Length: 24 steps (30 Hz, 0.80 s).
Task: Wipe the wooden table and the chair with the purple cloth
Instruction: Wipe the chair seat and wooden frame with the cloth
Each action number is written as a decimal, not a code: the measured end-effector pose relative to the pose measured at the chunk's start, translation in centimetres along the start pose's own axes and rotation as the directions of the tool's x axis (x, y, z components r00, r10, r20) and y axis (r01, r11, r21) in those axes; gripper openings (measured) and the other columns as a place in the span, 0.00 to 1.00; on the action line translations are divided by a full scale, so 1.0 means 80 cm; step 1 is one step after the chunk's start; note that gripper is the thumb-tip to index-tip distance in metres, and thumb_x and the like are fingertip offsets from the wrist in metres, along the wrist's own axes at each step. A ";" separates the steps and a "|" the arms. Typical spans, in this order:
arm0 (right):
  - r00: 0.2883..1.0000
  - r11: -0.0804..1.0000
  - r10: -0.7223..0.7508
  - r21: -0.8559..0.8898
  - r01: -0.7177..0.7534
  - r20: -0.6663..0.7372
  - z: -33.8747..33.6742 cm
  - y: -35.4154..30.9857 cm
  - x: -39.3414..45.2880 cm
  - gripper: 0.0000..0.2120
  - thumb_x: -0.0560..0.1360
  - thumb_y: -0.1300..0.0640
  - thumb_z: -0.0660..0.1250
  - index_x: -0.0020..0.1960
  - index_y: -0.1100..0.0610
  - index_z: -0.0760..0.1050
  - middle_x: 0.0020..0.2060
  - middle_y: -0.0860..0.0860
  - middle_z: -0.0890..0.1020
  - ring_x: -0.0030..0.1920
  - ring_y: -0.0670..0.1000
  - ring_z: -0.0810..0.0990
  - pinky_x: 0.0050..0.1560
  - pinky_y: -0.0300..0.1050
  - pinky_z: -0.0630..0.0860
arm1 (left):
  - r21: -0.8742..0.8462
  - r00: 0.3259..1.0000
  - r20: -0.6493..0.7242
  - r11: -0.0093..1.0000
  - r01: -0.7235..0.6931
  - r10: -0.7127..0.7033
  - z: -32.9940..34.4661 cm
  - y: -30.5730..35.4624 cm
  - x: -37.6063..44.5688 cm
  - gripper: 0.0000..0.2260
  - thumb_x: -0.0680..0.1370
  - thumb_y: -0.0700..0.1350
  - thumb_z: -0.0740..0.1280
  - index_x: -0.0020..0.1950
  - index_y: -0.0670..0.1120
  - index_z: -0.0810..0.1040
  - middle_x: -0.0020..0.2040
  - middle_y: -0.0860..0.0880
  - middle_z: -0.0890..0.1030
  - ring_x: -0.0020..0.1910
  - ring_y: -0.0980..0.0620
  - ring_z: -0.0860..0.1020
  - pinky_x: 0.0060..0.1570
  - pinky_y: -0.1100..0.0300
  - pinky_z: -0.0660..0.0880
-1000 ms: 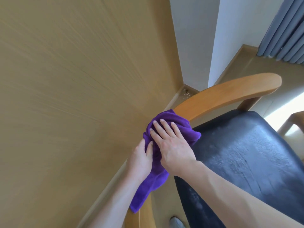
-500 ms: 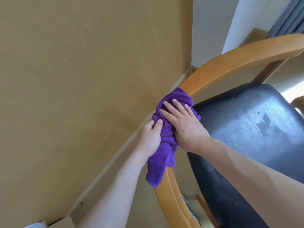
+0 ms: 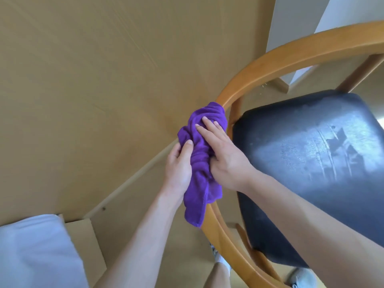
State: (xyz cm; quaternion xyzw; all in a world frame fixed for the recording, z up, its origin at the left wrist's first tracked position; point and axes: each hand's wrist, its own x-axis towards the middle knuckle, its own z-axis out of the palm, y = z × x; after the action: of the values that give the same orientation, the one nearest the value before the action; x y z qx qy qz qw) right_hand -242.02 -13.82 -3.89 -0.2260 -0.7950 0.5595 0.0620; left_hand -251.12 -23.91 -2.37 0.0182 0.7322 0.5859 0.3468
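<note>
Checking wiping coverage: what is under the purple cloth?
The purple cloth wraps the chair's curved wooden rail, held by the left hand and right hand. The covered rail stretch is hidden.

Purple cloth (image 3: 199, 163) bunched and wrapped over the chair's (image 3: 280, 57) curved wooden back rail, lower end hanging loose below the rail. Chair has a black padded seat, dusty and streaked. Wooden worktop (image 3: 83, 80), light tan with faint grain, just beside the chair.
</note>
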 end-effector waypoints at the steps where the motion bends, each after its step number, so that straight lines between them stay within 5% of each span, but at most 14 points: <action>1: 1.000 0.999 0.002 0.055 -0.003 0.010 0.003 -0.003 -0.009 0.37 0.76 0.73 0.53 0.82 0.53 0.56 0.83 0.45 0.49 0.82 0.46 0.42 0.78 0.36 0.43 | 0.007 1.000 -0.028 1.000 -0.013 0.013 0.000 -0.004 -0.010 0.09 0.85 0.45 0.63 0.55 0.48 0.83 0.53 0.48 0.87 0.53 0.49 0.85 0.50 0.58 0.81; 6: 0.992 0.842 0.101 0.525 -0.124 0.073 0.022 -0.023 -0.060 0.30 0.82 0.66 0.53 0.81 0.47 0.60 0.80 0.34 0.50 0.77 0.32 0.46 0.73 0.27 0.47 | 0.062 0.987 -0.140 0.996 -0.069 0.077 0.000 -0.032 -0.065 0.11 0.86 0.51 0.61 0.59 0.54 0.83 0.57 0.52 0.86 0.59 0.51 0.84 0.59 0.53 0.79; 9: 0.983 0.743 0.143 0.644 -0.182 0.113 0.042 -0.019 -0.092 0.26 0.86 0.56 0.52 0.82 0.41 0.54 0.80 0.32 0.51 0.77 0.31 0.48 0.77 0.35 0.49 | 0.059 0.977 -0.197 0.996 -0.067 0.077 0.002 -0.059 -0.096 0.16 0.84 0.57 0.61 0.68 0.53 0.79 0.63 0.55 0.84 0.64 0.55 0.81 0.67 0.49 0.75; 12: 0.971 0.762 0.177 0.601 -0.240 0.163 0.057 -0.004 -0.126 0.26 0.87 0.52 0.52 0.82 0.39 0.49 0.80 0.32 0.52 0.77 0.32 0.48 0.77 0.36 0.48 | 0.084 0.965 -0.262 0.996 0.016 0.007 0.007 -0.082 -0.126 0.35 0.76 0.66 0.62 0.79 0.50 0.67 0.76 0.53 0.74 0.74 0.55 0.72 0.75 0.48 0.68; 15: 0.964 0.814 0.180 0.520 -0.258 0.197 0.060 0.011 -0.152 0.26 0.87 0.51 0.52 0.83 0.42 0.49 0.80 0.33 0.52 0.77 0.32 0.48 0.78 0.36 0.47 | 0.091 0.960 -0.279 0.996 0.023 0.004 0.011 -0.099 -0.152 0.39 0.75 0.66 0.61 0.82 0.49 0.62 0.79 0.52 0.68 0.77 0.55 0.67 0.78 0.49 0.65; 21: 0.944 0.874 0.202 0.386 -0.294 0.261 0.059 0.035 -0.190 0.25 0.87 0.52 0.53 0.82 0.42 0.51 0.79 0.35 0.55 0.76 0.33 0.51 0.73 0.31 0.49 | 0.108 0.978 -0.210 0.994 0.003 0.020 0.007 -0.143 -0.184 0.27 0.83 0.59 0.61 0.80 0.53 0.63 0.75 0.58 0.72 0.69 0.66 0.71 0.70 0.60 0.68; 24: 0.929 0.913 0.210 0.278 -0.297 0.304 0.056 0.047 -0.209 0.27 0.87 0.52 0.53 0.82 0.42 0.49 0.80 0.36 0.55 0.78 0.38 0.51 0.70 0.31 0.49 | 0.074 0.980 -0.196 0.997 -0.009 0.024 0.012 -0.161 -0.204 0.22 0.86 0.52 0.59 0.81 0.50 0.64 0.75 0.55 0.74 0.72 0.58 0.73 0.74 0.51 0.69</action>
State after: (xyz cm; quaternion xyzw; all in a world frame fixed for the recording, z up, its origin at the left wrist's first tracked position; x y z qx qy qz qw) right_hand -227.58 -23.82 -6.34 -0.2376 -0.6583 0.7093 -0.0839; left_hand -233.33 -34.17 -5.69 -0.0212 0.7836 0.5606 0.2668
